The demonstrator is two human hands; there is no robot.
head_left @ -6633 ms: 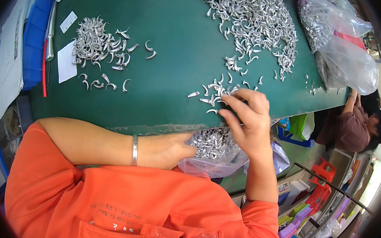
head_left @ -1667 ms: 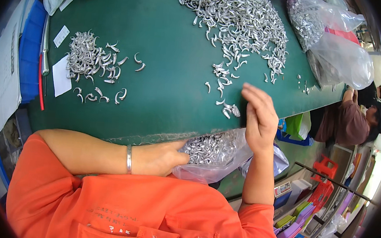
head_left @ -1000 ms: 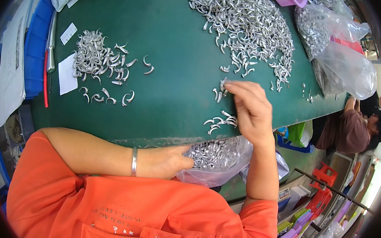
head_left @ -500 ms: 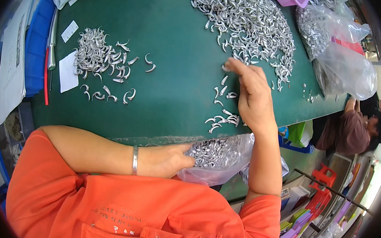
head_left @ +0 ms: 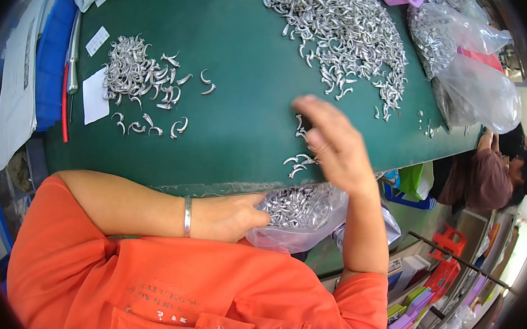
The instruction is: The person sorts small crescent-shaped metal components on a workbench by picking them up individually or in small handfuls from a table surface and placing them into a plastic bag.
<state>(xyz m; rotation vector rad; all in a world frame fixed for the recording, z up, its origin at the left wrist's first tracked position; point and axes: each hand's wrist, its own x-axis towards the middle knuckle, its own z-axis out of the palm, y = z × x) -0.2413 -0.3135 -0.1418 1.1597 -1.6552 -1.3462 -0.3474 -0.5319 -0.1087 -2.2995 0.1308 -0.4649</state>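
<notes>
My left hand (head_left: 228, 214) grips the rim of a clear plastic bag (head_left: 298, 229) held below the near edge of the green table (head_left: 241, 57); the bag holds many curved silver metal hooks. My right hand (head_left: 334, 146) hovers flat over the table with fingers extended, just right of a few loose hooks (head_left: 296, 161) near the edge. A large heap of the same hooks (head_left: 342, 34) lies farther back. A smaller heap (head_left: 135, 77) sits at the left.
Clear bags (head_left: 477, 88), one holding hooks, rest at the table's right end. A blue tray (head_left: 52, 61), white papers (head_left: 18, 89) and a red-handled tool (head_left: 65, 109) line the left side. Another person (head_left: 491, 176) sits beyond the right edge.
My right hand reached up to the big heap, then drew back toward the near edge, leaving a few hooks near the bag. My left hand kept hold of the bag.
</notes>
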